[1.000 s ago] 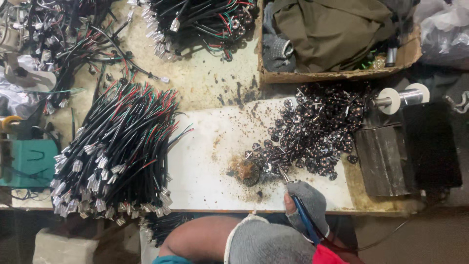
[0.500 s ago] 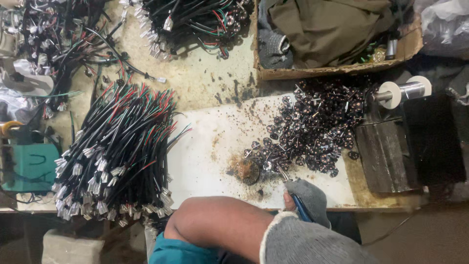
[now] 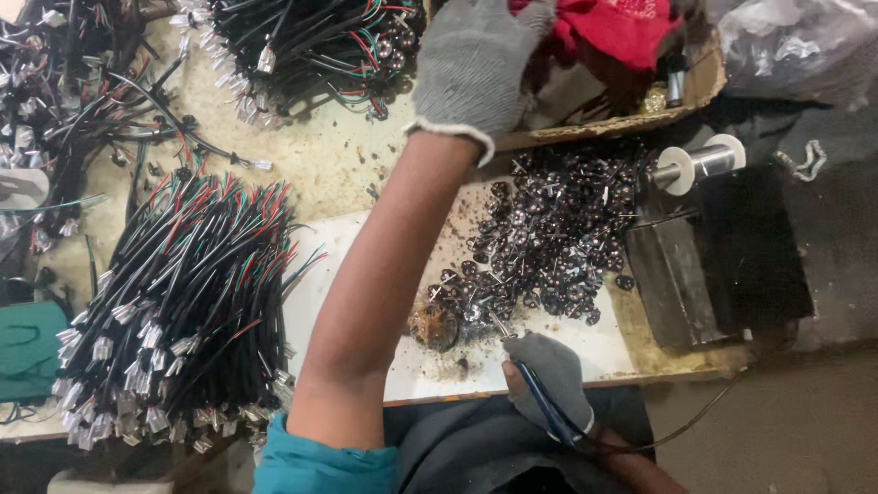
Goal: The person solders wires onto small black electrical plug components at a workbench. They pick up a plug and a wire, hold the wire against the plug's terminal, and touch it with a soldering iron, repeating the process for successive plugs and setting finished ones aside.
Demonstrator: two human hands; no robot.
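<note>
Head view: left hand [image 3: 476, 64], absent a second ago, now stretched to box [image 3: 695, 87], fingers curled on red cloth [image 3: 631, 27]. Right hand [image 3: 549, 384] keeps gripping soldering iron [image 3: 530, 389] beside parts pile [image 3: 549, 247].

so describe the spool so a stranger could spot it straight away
Start at the white board in the middle of the bench and go to its far right corner. Past the pile of small dark parts lies the spool, on its side: the only shiny silver cylinder with white disc ends.

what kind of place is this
Likely a small electronics assembly workbench: bundles of wire harnesses, a pile of small dark components, and a soldering iron in the gloved right hand.
</note>
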